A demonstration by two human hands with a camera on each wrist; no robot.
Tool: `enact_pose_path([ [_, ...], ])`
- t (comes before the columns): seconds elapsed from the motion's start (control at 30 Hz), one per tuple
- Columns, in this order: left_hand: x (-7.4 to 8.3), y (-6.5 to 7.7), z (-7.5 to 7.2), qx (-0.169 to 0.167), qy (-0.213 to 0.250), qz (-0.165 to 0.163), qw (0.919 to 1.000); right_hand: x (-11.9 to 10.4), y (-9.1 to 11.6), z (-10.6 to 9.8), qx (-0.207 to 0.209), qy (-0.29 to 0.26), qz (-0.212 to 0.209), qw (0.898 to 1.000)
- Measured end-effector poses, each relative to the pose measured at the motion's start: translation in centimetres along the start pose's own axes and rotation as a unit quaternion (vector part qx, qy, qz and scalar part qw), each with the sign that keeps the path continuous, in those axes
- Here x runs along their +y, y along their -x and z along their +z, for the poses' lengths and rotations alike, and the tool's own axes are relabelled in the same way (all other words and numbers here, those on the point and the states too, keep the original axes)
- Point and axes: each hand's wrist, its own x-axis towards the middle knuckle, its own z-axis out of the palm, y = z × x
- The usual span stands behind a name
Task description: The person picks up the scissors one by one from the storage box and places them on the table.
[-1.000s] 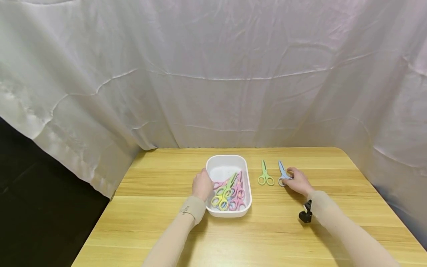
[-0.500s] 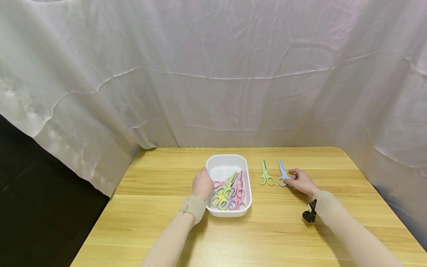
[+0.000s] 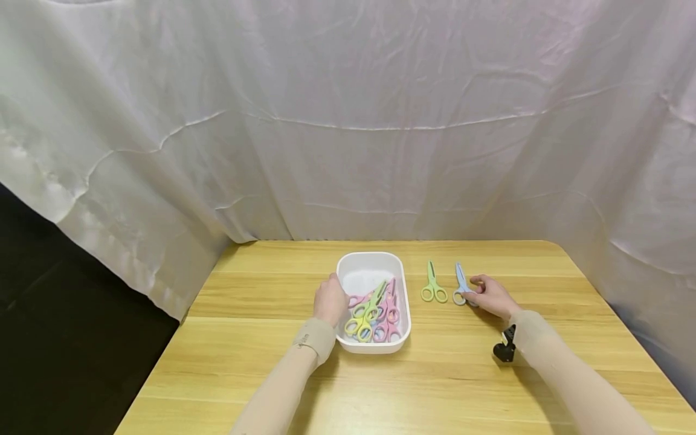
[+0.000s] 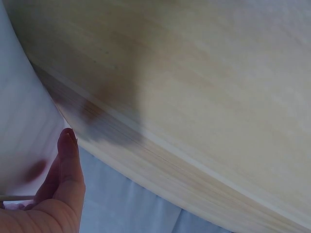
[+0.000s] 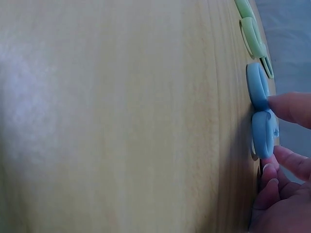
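Resting Hands at the Scissors Tray

Lying flat on the wooden worktop (image 3: 272, 374), the blue scissors (image 3: 461, 284) sat well to the right of the white tray (image 3: 372, 266), blades pointing away from the person. The right hand (image 3: 489, 296) rested at their handle end; the right wrist view showed its fingertips (image 5: 291, 108) touching the blue handle loops, with the fingers only loosely bent and not wrapped round them, so the grip was released rather than clenched. Between the blue scissors and the tray lay the green scissors (image 3: 433, 285), parallel to the blue pair and apart from them, untouched.

The left hand (image 3: 329, 300) lay against the left wall of the tray, on its outer side. Whether its fingers curled over the rim could not be told from the head view, and the left wrist view showed only a thumb (image 4: 69, 160) beside the white wall, so the state of that grip could not be told.

Inside the tray, toward its near end, a heap of scissors (image 3: 374, 314) in pink, green and yellow lay crossed over one another. A small black clip (image 3: 504, 350) showed at the right wrist, to the right of the tray. A white cloth backdrop (image 3: 348, 121) hung behind the worktop.
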Motion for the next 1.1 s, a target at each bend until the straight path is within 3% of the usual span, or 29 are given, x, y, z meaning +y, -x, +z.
enact_pose_path([
  [0.47,-0.02,-0.23,-0.03,-0.006,-0.006,-0.001,1.0,0.33,-0.62,-0.03,-0.006,0.025,0.011,1.0],
  [1.1,0.21,0.07,-0.3,-0.005,0.004,-0.002,1.0,-0.34,-0.58,0.15,-0.001,0.013,0.017,1.0],
])
